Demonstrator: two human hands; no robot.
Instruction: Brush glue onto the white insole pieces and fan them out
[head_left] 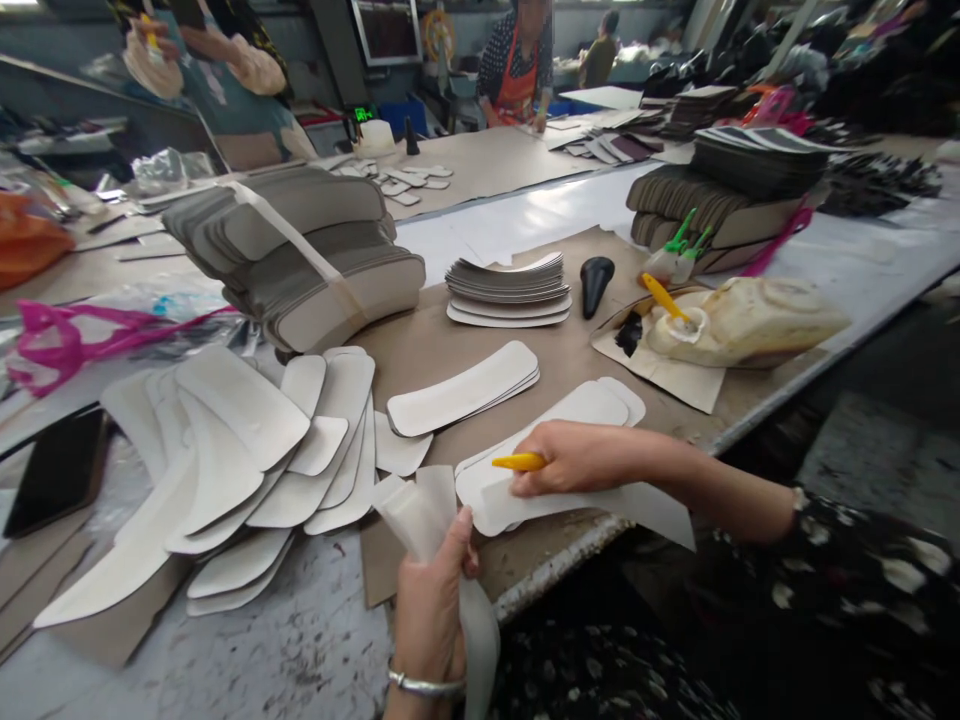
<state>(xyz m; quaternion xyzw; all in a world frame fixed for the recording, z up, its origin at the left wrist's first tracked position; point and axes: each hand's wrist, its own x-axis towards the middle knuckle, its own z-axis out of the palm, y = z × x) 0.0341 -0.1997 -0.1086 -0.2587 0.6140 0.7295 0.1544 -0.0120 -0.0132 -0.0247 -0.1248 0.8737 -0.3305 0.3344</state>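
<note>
My left hand (439, 600) is closed on a bunch of pale flexible strips (426, 510), whose tails hang down past the wrist. In my right hand (574, 455) is a slim yellow-handled tool (519, 461), its pointed end toward the left and its other end hidden by my fingers. Beneath that hand lies a pale strip (664, 512) across a small stack of white curved panels (480, 490). A few similar curved panels (465, 388) lie just beyond, and a wide fanned pile of white panels (225, 430) spreads to the left.
Banded grey panels (322, 240) stand behind, near a short stack (510, 290) and a black teardrop-shaped object (596, 285). At right, a stained plastic jug (772, 315) lies on its side with a yellow handle (664, 298) in its mouth. A phone (60, 465) lies left. Co-workers stand beyond.
</note>
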